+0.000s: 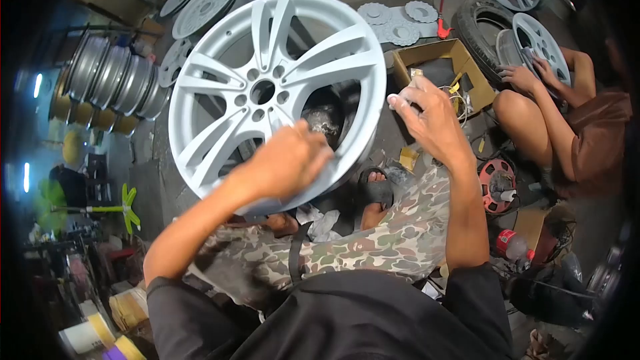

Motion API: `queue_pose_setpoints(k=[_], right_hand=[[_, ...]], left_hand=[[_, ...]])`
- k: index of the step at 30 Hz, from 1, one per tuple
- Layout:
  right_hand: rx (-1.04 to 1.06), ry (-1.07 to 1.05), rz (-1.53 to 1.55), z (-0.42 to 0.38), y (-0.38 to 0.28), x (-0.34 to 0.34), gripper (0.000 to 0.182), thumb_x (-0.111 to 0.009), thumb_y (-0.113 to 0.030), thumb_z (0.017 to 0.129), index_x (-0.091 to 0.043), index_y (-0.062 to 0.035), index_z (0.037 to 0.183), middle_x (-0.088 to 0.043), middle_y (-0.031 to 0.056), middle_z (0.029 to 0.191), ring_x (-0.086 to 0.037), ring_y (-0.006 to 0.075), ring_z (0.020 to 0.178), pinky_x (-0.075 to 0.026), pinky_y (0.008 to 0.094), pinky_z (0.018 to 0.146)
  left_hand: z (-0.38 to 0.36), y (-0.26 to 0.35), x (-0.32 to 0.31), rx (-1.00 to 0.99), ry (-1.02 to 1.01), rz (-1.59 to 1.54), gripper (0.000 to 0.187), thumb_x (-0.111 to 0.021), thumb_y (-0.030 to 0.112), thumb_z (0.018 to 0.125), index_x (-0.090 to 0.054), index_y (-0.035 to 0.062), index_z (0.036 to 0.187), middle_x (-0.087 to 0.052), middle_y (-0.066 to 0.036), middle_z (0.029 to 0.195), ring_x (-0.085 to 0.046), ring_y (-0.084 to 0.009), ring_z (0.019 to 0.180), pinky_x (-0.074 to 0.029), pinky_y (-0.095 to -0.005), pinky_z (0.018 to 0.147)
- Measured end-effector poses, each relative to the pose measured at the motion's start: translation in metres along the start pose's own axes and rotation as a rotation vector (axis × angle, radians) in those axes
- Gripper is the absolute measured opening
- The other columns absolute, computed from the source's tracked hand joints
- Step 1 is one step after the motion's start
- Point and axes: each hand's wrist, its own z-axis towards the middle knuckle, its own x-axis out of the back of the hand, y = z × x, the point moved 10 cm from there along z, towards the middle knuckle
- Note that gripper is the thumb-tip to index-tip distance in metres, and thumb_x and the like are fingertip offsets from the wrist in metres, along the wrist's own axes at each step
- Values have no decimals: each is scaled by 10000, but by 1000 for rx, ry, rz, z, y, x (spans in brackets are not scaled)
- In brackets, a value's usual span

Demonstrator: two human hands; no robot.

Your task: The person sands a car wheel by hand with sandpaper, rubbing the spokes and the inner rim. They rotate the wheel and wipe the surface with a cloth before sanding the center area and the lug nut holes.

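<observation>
A pale grey alloy wheel [265, 91] with paired spokes stands tilted in front of my legs. My left hand [287, 160], blurred by motion, is curled over its lower right spokes near the rim; what lies under those fingers is hidden. To the right of the rim, my right hand [430, 117] is raised in the air with its thumb and fingers apart. White dust covers its fingertips. A small pale piece shows just past the index fingertip, overlapping the cardboard box [477, 80] behind.
A tyre [479, 35] lies beyond the box. At the right a person [567, 113] sits handling another grey wheel [541, 43]. Stacked rims [110, 73] stand at the left, more wheels [207, 7] behind. A red reel [497, 185] and a bottle [513, 245] lie at my right.
</observation>
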Motion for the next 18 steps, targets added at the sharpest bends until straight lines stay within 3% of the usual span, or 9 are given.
queue_pose_setpoints(k=[3, 5, 6, 7, 9, 13, 15, 18], right_hand=[[-18, 2, -40, 1, 0, 3, 261, -716, -203, 1021, -719, 53, 970, -558, 172, 881, -600, 366, 791, -476, 451, 753], [-45, -5, -14, -1, 4, 4, 270, -717, -209, 1021, -720, 57, 976, -554, 174, 878, -597, 364, 791, -474, 455, 755], [-50, -1, -27, -3, 7, 4, 272, -719, -209, 1021, -719, 60, 976, -552, 176, 877, -594, 365, 789, -472, 455, 755], [-55, -4, -39, -4, 9, 3, 275, -721, -208, 1020, -717, 62, 975, -550, 177, 876, -592, 365, 787, -470, 456, 755], [-51, 1, -45, -4, 7, 5, 277, -720, -207, 1022, -713, 65, 968, -546, 178, 870, -589, 367, 782, -465, 455, 751], [-69, -21, -59, -1, 1, 0, 263, -726, -192, 1015, -708, 63, 957, -524, 170, 851, -555, 352, 752, -456, 449, 737], [15, -12, -49, -2, -1, -3, 264, -726, -186, 1014, -701, 67, 944, -516, 169, 846, -545, 339, 739, -451, 451, 730], [-49, -13, -41, -4, 1, 1, 269, -723, -190, 1016, -700, 65, 935, -514, 165, 842, -549, 338, 728, -449, 451, 721]], left_hand=[[-4, -72, 11, 200, 164, 191, 250, -586, 154, 1045, -783, 9, 1097, -755, -117, 1141, -606, -377, 1002, -516, -492, 927], [-20, -42, 9, 177, 308, 186, 217, -623, 110, 1022, -788, 37, 1143, -749, -115, 1179, -601, -370, 998, -510, -487, 946], [-33, -15, -1, 145, 328, 137, 293, -663, 81, 991, -765, 64, 1265, -719, -111, 1279, -598, -364, 1063, -501, -484, 974], [-46, 16, -8, 71, 307, 106, 418, -677, 85, 976, -707, 92, 1392, -675, -114, 1386, -592, -372, 1151, -483, -486, 1015], [-55, 38, -10, 54, 253, 95, 464, -671, 104, 979, -676, 114, 1443, -640, -105, 1449, -575, -380, 1217, -452, -491, 1078], [-40, -68, 2, 324, 384, 203, 410, -577, 143, 1073, -644, 60, 1468, -672, -159, 1422, -531, -451, 1378, -408, -563, 1151], [-48, -64, -19, 364, 405, 69, 429, -588, 152, 1072, -633, 56, 1487, -629, -165, 1508, -521, -469, 1420, -386, -600, 1194], [-68, -10, -17, 292, 326, -9, 455, -608, 157, 1066, -616, 62, 1511, -573, -152, 1591, -448, -480, 1511, -309, -659, 1243]])
